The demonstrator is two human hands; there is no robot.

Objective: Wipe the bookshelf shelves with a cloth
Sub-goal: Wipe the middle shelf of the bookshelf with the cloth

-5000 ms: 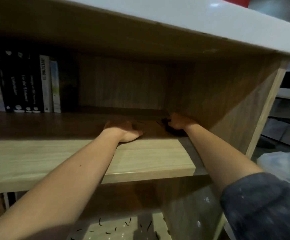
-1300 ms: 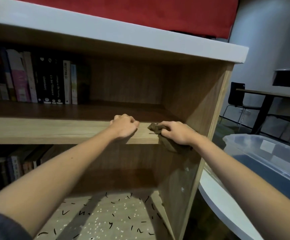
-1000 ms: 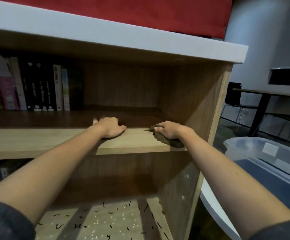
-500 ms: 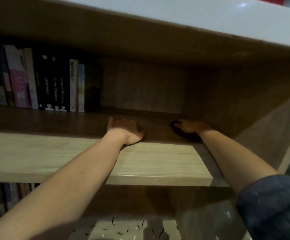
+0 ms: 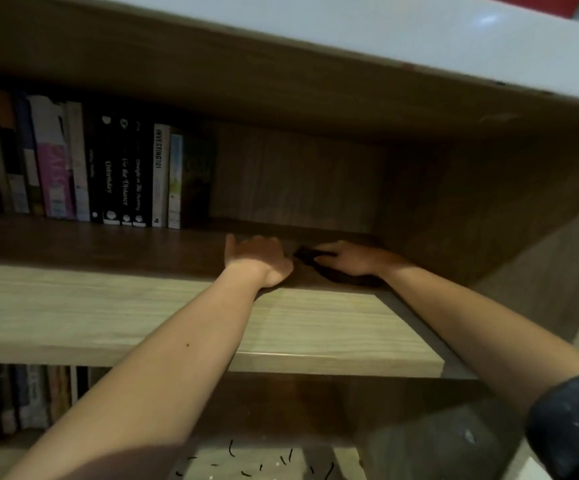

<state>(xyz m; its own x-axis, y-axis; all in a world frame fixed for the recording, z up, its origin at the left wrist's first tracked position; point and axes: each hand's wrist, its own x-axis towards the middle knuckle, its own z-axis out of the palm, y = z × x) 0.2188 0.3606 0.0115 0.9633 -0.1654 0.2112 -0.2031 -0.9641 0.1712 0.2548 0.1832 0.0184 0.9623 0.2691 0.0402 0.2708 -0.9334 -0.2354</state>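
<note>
Spines [image 5: 161,174] read "INVESTING101" and "Go the Distance". The dark, crumpled cloth [image 5: 338,278] lies deep on the shelf [image 5: 108,244] under the right hand [image 5: 350,259], fingers outstretched; the left hand [image 5: 256,258] rests flat beside it.

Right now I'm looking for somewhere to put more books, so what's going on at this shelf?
A person is wiping the bookshelf. Their right hand presses a dark cloth onto the upper shelf, deep in near the right side wall. Their left hand rests flat on the same shelf just beside it. A row of books stands upright at the left of that shelf; the hands work in the part to the right of them.
</note>
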